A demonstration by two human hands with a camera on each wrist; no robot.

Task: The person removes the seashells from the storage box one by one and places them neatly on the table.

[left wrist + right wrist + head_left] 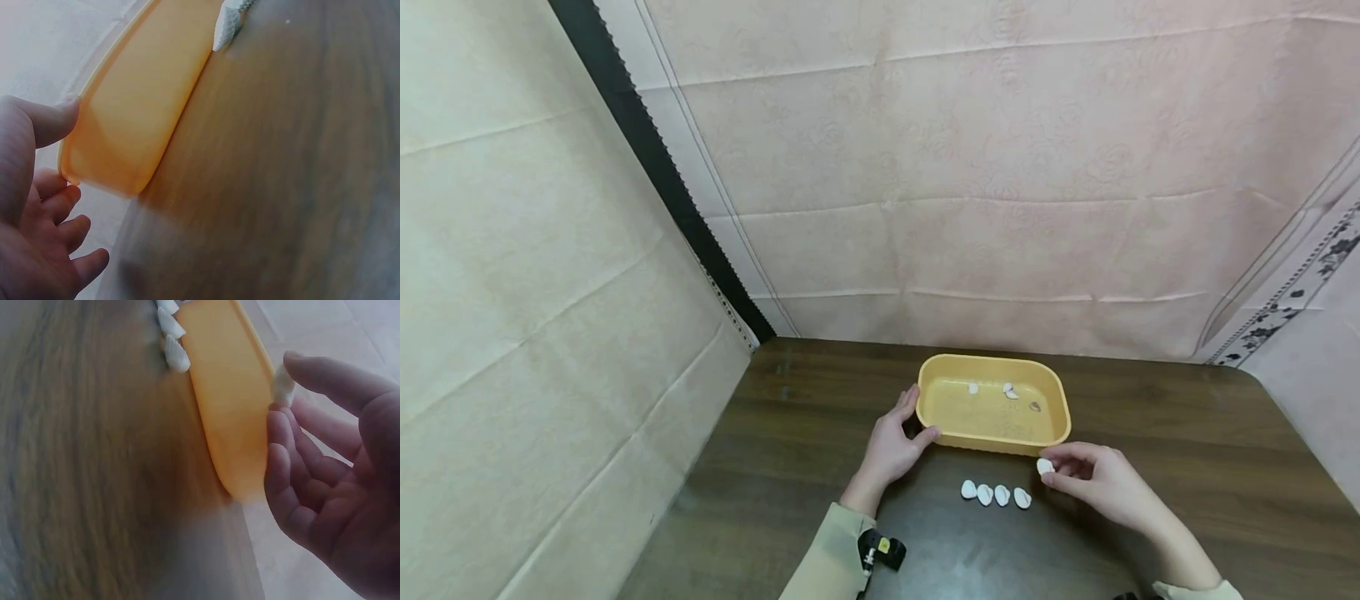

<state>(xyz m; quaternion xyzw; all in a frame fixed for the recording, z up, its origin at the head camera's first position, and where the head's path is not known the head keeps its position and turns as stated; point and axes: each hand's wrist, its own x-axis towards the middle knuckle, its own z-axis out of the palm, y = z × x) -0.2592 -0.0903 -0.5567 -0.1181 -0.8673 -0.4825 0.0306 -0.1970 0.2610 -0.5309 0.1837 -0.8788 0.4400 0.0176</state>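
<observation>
At the left end of a yellow plastic basin (992, 442), my left hand (891, 447) grips its corner, thumb at the near side and fingers along the end. My right hand (1093, 479) pinches a white seashell (1045, 467) between thumb and fingertips, just off the basin's near right corner. In the right wrist view that shell (283, 386) shows partly, covered by the fingers. Several white seashells (1002, 496) lie in a row on the table in front of the basin. Inside the basin are a few small white shells (1009, 391) and a darker one (1035, 407).
The basin stands on a dark brown wooden table (820, 400), near its back edge. Pale cloth (970, 167) hangs behind the table, with more cloth at both sides. A small black device (881, 550) is strapped to the left wrist.
</observation>
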